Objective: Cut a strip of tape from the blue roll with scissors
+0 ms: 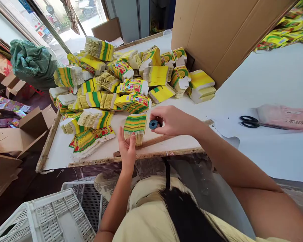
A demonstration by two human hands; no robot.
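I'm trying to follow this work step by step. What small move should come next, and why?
Probably close the left hand around the fanned stack of yellow-and-green printed card sleeves to steady it: that hand is open beside the stack, while the right hand pinches the small dark round roll with a blue centre next to it.

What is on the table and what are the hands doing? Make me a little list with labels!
Left hand: open, at the edge of the fanned stack
Right hand: pinching a small dark roll
Fanned stack: yellow-green flat packets, on the white table
Pile: many more such bundles, behind
Scissors: black, to the right
Cardboard box: big, at the back
Crates: white, on the floor
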